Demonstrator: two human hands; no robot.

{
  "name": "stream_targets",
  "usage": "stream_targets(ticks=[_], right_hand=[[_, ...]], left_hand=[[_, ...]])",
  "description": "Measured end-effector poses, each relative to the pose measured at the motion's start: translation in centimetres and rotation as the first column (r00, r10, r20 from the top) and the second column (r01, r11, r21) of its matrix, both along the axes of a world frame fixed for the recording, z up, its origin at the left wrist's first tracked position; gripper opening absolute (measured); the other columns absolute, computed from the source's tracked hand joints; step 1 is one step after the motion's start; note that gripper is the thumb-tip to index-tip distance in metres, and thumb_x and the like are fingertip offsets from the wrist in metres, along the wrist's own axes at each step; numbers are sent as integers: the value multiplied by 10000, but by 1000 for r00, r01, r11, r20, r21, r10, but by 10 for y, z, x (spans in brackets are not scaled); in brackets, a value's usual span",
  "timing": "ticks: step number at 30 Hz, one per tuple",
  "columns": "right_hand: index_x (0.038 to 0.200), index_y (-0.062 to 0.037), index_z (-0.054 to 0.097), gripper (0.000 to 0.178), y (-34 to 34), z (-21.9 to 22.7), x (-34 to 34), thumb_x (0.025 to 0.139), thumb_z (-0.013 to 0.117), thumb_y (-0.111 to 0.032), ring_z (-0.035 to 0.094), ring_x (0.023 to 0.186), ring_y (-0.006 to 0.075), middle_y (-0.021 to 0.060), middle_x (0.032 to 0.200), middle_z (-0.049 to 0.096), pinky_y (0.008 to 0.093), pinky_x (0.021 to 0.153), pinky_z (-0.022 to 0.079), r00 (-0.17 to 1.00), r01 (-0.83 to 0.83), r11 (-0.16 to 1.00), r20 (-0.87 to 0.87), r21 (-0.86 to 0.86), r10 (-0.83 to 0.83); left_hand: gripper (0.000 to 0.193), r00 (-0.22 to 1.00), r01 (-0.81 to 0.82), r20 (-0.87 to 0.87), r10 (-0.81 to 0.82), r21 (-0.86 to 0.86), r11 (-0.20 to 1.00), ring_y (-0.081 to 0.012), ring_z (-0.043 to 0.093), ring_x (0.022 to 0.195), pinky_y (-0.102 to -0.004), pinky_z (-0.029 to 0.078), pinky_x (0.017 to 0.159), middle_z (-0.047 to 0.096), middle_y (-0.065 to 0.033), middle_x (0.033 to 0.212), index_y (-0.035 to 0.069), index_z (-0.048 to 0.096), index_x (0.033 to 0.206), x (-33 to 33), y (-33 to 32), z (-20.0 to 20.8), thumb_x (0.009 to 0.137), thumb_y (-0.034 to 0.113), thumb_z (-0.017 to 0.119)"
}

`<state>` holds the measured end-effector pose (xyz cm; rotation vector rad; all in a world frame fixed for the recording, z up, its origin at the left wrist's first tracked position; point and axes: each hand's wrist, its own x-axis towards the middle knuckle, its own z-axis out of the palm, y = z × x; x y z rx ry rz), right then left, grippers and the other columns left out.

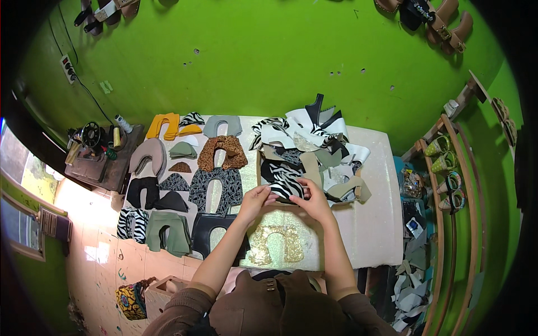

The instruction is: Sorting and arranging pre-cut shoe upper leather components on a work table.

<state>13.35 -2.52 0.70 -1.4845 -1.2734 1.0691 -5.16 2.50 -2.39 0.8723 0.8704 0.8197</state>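
Both my hands hold a zebra-print material piece [284, 185] above the table. My left hand [256, 203] pinches its left edge, and my right hand [311, 199] grips its right edge with the thumb near the front. Just beyond it lies a heap of mixed offcuts [316, 147] in white, black, olive, beige and patterned material. Nearer to me, below the hands, a gold glittery U-shaped piece [275, 228] rests flat. Left of my left hand is a stack of grey-and-black patterned U-shaped pieces [196, 189], with a leopard-print stack [235, 147] behind it.
Several more cut stacks fill the table's left side, including olive [174, 239], zebra [124, 223] and mustard ones [170, 121]. A sewing machine [91, 134] stands at the left. Along the right wall runs a wooden rack [451, 224] with sandals, scraps [412, 283] piled beside it.
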Motion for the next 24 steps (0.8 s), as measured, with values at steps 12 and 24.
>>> stream_targets(ticks=[12,24], right_hand=[[1114,-33,487,485,-6,-4,-10,671,678,-83,497,1021,308,144,1077,520,336,883,391,895,-143,973,443,182,48],[1096,-78,526,448,-11,8,-12,685,682,-166,492,1069,303,114,1190,490,351,890,409,871,-213,925,491,315,34]], left_hand=[[272,1000,22,14,-22,-11,1000,-154,617,842,-215,508,729,610,-102,890,-53,533,1023,-6,-3,2,910,188,481],[217,992,-129,-10,128,-69,989,-129,602,741,-219,509,674,613,-93,867,-47,567,958,-14,-3,-2,886,149,510]])
